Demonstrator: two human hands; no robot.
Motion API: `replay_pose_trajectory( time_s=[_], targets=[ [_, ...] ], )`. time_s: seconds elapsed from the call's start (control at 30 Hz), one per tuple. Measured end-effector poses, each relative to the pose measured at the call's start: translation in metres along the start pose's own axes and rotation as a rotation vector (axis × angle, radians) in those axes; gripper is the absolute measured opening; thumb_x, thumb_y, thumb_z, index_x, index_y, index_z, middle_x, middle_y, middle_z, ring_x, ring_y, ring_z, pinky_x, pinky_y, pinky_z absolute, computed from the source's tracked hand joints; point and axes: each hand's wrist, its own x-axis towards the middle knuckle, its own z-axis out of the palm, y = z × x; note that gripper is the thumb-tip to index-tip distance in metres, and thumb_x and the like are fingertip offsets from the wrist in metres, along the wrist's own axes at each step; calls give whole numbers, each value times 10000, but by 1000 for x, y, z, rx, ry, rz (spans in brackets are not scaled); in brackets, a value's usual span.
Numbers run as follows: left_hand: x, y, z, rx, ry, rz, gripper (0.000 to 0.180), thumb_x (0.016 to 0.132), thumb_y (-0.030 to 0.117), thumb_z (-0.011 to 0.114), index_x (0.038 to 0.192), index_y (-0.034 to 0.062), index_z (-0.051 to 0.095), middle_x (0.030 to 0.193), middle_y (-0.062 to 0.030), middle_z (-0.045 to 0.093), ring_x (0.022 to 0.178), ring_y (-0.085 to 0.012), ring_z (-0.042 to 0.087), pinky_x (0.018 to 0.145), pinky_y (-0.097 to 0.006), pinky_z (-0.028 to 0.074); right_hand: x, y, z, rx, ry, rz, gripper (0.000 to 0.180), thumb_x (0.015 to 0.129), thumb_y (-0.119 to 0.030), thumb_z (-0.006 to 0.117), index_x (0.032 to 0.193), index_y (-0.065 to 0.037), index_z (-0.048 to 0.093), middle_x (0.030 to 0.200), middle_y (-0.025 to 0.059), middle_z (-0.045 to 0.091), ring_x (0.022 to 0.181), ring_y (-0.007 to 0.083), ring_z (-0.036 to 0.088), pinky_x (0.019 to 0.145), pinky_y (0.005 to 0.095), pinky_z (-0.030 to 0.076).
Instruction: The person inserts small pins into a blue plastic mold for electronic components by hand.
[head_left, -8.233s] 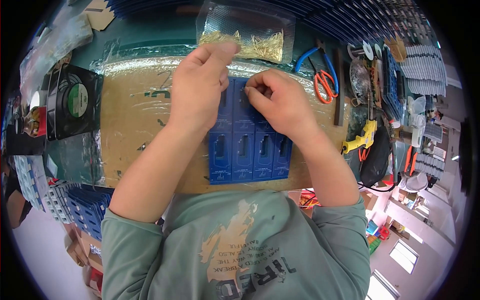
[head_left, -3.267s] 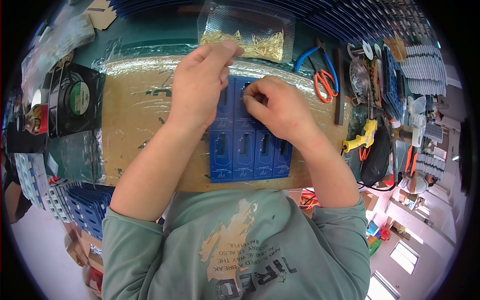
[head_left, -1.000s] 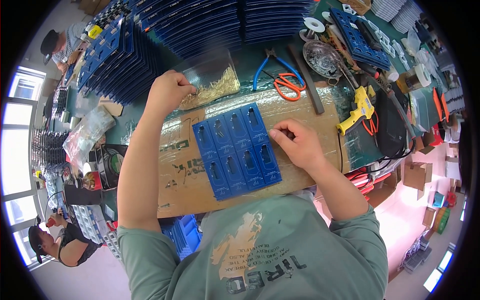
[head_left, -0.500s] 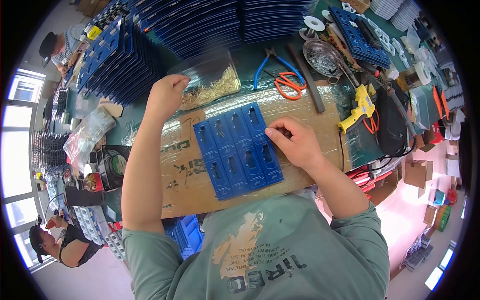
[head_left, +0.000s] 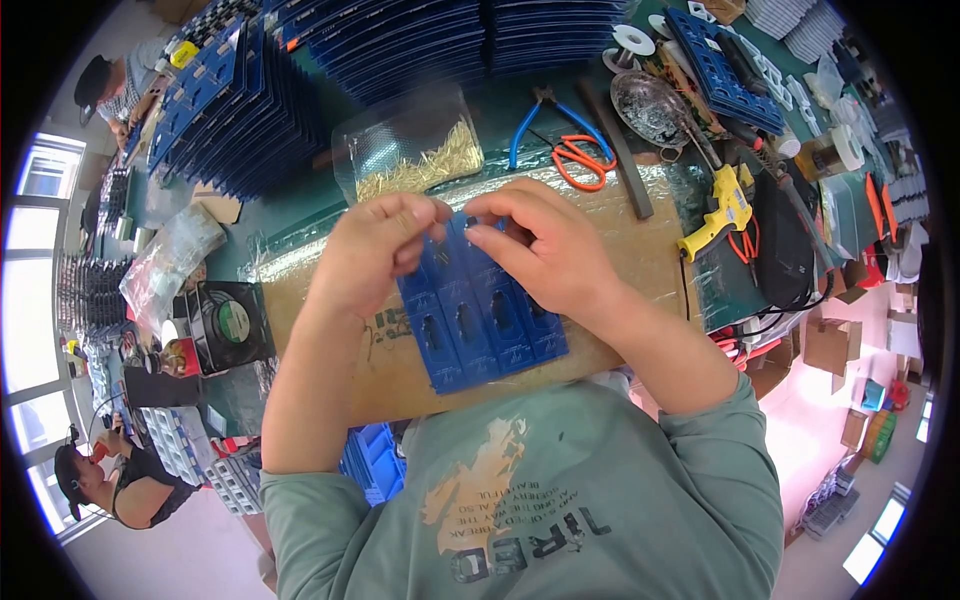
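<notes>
A blue circuit board panel (head_left: 480,345), divided into several sections with dark slots, lies on the cardboard sheet in front of me. Above its far edge my two hands nearly meet. The fingers of my left hand (head_left: 378,250) are pinched together; whatever is between them is too small to name. My right hand (head_left: 555,248) also pinches, with a tiny dark piece just showing at its fingertips. Both hands cover the panel's far part. Just beyond them lies a clear plastic bag (head_left: 415,150) holding many thin gold-coloured pins.
Tall stacks of blue boards (head_left: 400,50) stand at the back. Blue-handled pliers (head_left: 555,125), orange-handled scissors (head_left: 583,162), a dark metal bar (head_left: 615,150) and a yellow soldering gun (head_left: 722,210) lie right. A small fan (head_left: 228,325) stands left. Another person (head_left: 125,475) sits lower left.
My left hand has come from the bag of pins down and right to the panel's far edge. My right hand has left the panel's right edge and moved up-left beside it.
</notes>
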Motion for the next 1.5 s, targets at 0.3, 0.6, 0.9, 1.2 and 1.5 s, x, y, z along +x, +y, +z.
replay_pose_trajectory(
  time_s=[0.3,0.6,0.9,1.2,1.5],
  targets=[
    [-28,-34,-4,-139,53,3,209,956,218,634,968,11,662,791,-16,629,587,-48,394,537,-205,322,14,7,29,-91,-122,-230,140,851,-138,708,969,-73,671,951,66,611,821,201,599,696,306,493],
    [-24,-54,-49,-489,239,184,192,980,140,587,1046,-39,609,863,-47,605,586,-57,408,502,-197,311,27,11,57,216,-150,111,132,921,-145,646,966,-22,630,755,33,643,653,105,608,610,283,500],
    [-14,-75,-65,-579,215,213,181,954,149,639,1022,-18,624,855,-47,626,587,-47,417,490,-194,307,47,28,73,-287,-358,-201,164,935,-70,574,1060,-31,673,980,97,618,835,246,630,764,331,512],
    [-16,-73,-61,-549,288,184,171,914,180,702,946,20,649,828,-27,641,569,-33,410,490,-193,304,69,18,87,-471,-457,-99,248,889,-126,565,1115,-67,649,1046,155,668,946,347,650,817,418,527],
    [-15,-73,-59,-536,295,150,188,907,187,709,948,13,650,824,-27,640,567,-27,398,501,-192,309,76,12,87,-465,-529,76,280,863,-130,572,1125,-61,640,909,134,679,856,312,662,760,397,520]
  ],
)
